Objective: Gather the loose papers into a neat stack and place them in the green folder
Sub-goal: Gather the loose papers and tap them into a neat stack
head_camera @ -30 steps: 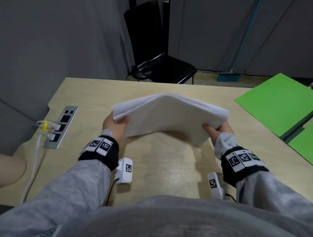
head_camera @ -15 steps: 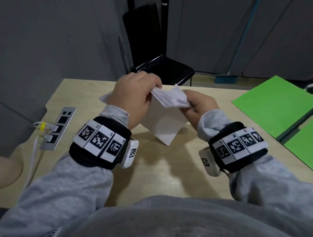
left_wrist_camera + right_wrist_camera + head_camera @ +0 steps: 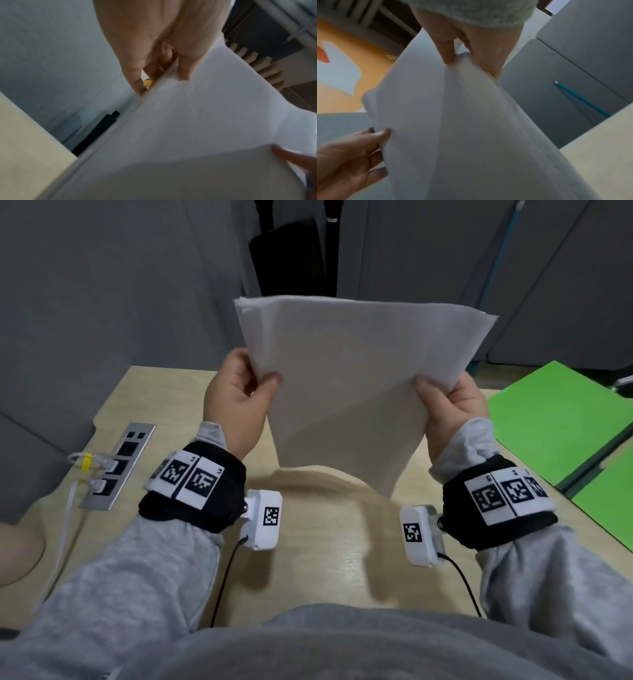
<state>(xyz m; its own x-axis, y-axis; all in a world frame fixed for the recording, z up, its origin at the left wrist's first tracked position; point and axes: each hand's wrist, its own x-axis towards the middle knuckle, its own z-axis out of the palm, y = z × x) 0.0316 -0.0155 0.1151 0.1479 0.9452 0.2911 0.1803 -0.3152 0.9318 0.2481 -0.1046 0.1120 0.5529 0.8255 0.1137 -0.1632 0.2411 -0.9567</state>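
Note:
A stack of white papers (image 3: 349,381) stands upright above the wooden table (image 3: 325,542), its lower edge just over the tabletop. My left hand (image 3: 239,392) grips the stack's left edge, thumb on the near face. My right hand (image 3: 448,402) grips the right edge the same way. The left wrist view shows the left hand (image 3: 164,65) pinching the papers (image 3: 197,121). In the right wrist view the right hand (image 3: 465,58) holds the sheets (image 3: 453,121). The green folder (image 3: 555,419) lies open at the table's right side.
A metal socket panel (image 3: 118,465) with white cables plugged in is set into the table at the left. A black chair (image 3: 287,254) stands behind the table against grey partitions. The table's far edge runs just behind the papers.
The papers were held flat and bowed a second ago, then bunched between both hands close together. Now the hands are apart again and the stack stands upright, raised higher.

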